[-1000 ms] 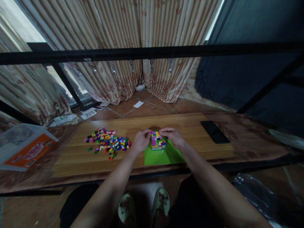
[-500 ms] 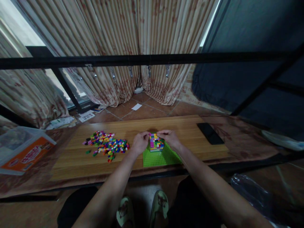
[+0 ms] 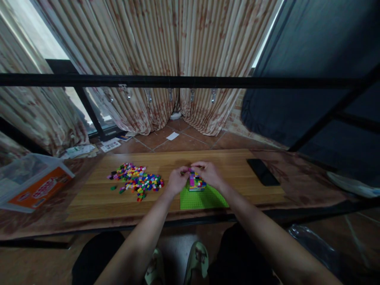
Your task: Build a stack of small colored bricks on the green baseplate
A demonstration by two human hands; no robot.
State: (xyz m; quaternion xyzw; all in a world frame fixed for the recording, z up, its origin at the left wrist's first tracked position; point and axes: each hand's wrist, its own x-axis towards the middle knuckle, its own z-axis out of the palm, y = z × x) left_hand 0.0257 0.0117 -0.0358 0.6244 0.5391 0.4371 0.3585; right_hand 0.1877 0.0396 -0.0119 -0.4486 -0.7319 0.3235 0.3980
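Observation:
A many-coloured block of small bricks (image 3: 196, 183) stands at the far end of a green baseplate (image 3: 203, 199) on the wooden table (image 3: 237, 174). My left hand (image 3: 177, 180) curls against the block's left side, fingertips pinched at its top far corner. My right hand (image 3: 210, 174) covers the block's top and right side, fingers bent over it and meeting the left fingertips. Whether a single brick is pinched between the fingers is hidden. A heap of loose coloured bricks (image 3: 135, 181) lies to the left of my left hand.
A black phone (image 3: 262, 171) lies at the table's right end. A clear plastic box with an orange label (image 3: 29, 185) sits off the left end. A black bar (image 3: 190, 81) crosses the view in front of curtains. My slippered feet (image 3: 198, 261) show under the table.
Both hands have closed in over the top of the brick block; the right hand slid left and now hides more of it. The camera shifted slightly.

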